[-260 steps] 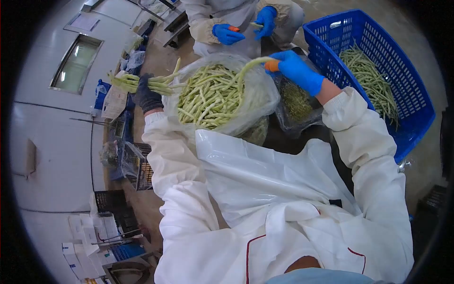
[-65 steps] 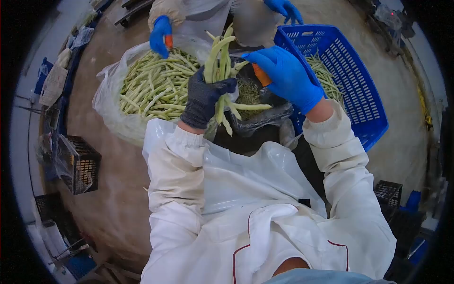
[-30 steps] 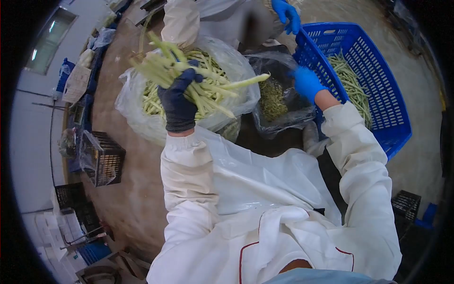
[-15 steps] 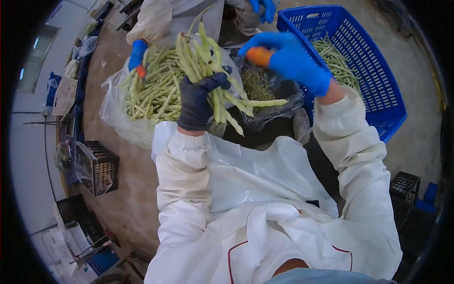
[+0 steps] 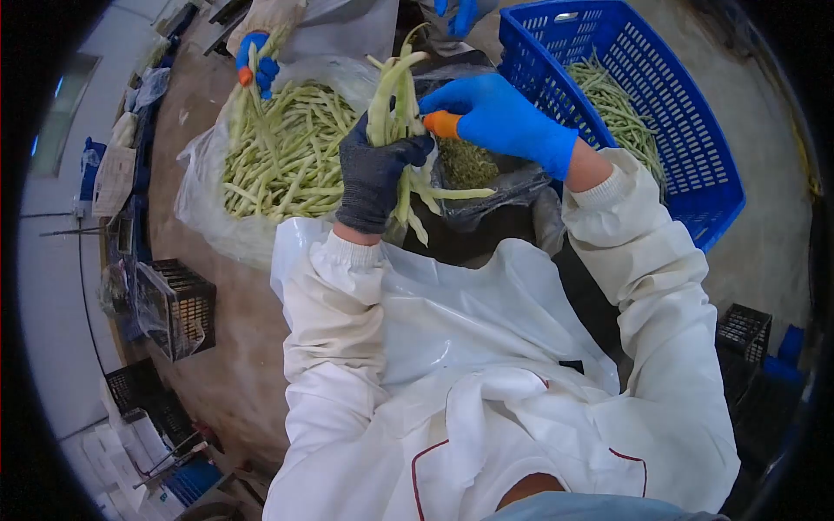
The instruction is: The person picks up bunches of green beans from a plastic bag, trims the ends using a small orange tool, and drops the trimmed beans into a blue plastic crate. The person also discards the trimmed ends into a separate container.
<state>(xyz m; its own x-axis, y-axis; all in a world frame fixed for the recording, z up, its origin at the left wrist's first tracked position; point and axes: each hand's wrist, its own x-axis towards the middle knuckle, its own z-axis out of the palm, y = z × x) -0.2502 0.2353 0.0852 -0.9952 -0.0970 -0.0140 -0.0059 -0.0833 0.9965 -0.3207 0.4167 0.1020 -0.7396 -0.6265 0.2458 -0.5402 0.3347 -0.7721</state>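
Observation:
My left hand (image 5: 375,178), in a dark glove, is closed around a bunch of green beans (image 5: 401,95) held above the bags. Several bean ends stick out below the fist. My right hand (image 5: 512,117), in a blue glove, grips what looks like a small orange-handled knife (image 5: 441,124). Its handle points at the bunch and sits right beside my left fingers; the blade is hidden. Under and left of the bunch, an open clear plastic bag (image 5: 198,187) holds a heap of loose beans (image 5: 291,161).
A dark plastic bag (image 5: 495,207) with small green trimmings (image 5: 466,162) lies behind my hands. On the right stands a blue crate (image 5: 695,113) with beans (image 5: 617,113). A co-worker's blue-gloved hand (image 5: 256,61) holds beans and an orange-handled tool. Another blue-gloved hand (image 5: 460,13) shows at top.
My right hand has moved down and left, bringing the orange handle up to the bunch. The bunch now stands more upright and gathered. The co-worker's hand on the left has risen from the heap with beans.

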